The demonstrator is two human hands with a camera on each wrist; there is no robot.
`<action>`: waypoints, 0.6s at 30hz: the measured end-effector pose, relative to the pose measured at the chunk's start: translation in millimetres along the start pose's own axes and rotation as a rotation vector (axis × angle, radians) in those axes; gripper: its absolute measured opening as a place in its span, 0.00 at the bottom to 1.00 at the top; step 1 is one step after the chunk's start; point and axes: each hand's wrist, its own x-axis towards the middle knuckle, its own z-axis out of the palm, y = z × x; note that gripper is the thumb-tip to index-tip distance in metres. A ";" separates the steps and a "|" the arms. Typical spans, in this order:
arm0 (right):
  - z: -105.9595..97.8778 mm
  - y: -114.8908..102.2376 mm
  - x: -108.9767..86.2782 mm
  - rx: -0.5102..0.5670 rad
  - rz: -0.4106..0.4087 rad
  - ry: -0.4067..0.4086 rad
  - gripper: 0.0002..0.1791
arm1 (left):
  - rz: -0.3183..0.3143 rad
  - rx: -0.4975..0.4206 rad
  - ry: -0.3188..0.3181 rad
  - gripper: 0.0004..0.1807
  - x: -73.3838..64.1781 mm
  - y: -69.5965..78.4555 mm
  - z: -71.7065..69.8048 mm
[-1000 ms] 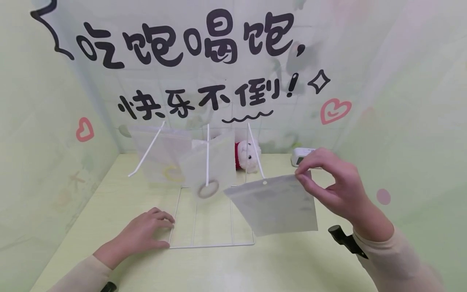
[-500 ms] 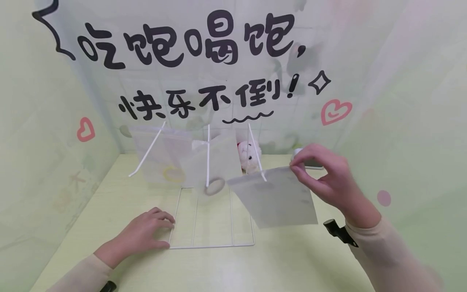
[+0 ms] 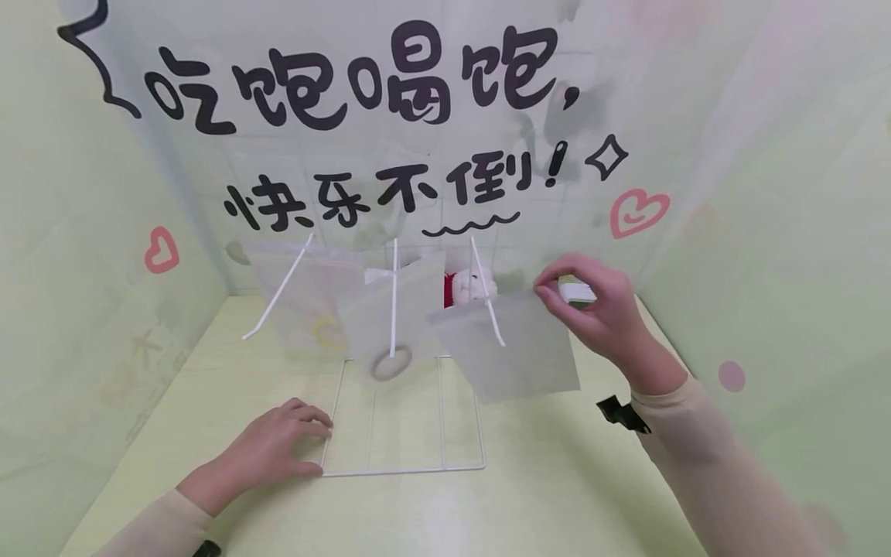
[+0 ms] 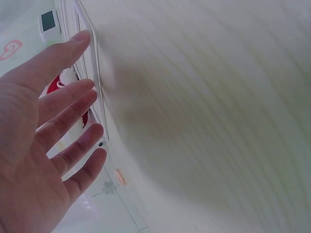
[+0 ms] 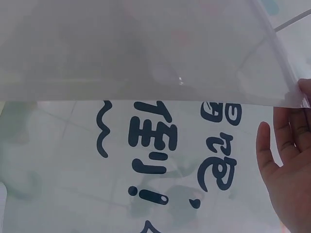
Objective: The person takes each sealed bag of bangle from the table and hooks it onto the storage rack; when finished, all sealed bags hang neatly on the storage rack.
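A white wire rack (image 3: 404,470) with three forward-jutting hooks stands on the table. My left hand (image 3: 267,445) rests by the left side of its base, fingertips touching the wire, the fingers relaxed and spread in the left wrist view. With thumb and forefinger my right hand (image 3: 595,309) pinches the upper right corner of a translucent zip bag (image 3: 522,356). The right hook (image 3: 493,319) crosses the top edge of that bag, with its tip in front. Another bag holding a yellow ring (image 3: 299,294) hangs at the left hook, and a bag with a brownish ring (image 3: 411,309) at the middle one.
Behind the rack lies a white plush toy (image 3: 475,286) with red on it, partly hidden by the bags. A small white device (image 3: 579,292) stands at the back right, partly behind my right hand. Printed curtain-like walls (image 3: 766,232) enclose the table (image 3: 543,503) on three sides.
My right hand has moved back and left, taking the bag from the right hook's tip farther back along the hook. The left hand has stayed at the rack's base.
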 end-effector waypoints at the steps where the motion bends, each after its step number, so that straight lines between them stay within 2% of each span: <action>1: 1.4 3.3 1.1 -0.001 0.009 0.000 0.08 | -0.001 0.000 0.001 0.25 -0.1 0.0 0.0; 10: 11.3 24.1 8.6 0.012 0.056 0.033 0.09 | -0.004 -0.007 -0.001 0.25 0.9 0.8 -1.6; 18: 14.1 27.7 7.7 -0.007 0.095 0.038 0.09 | -0.008 -0.008 -0.008 0.25 -1.3 0.6 -3.2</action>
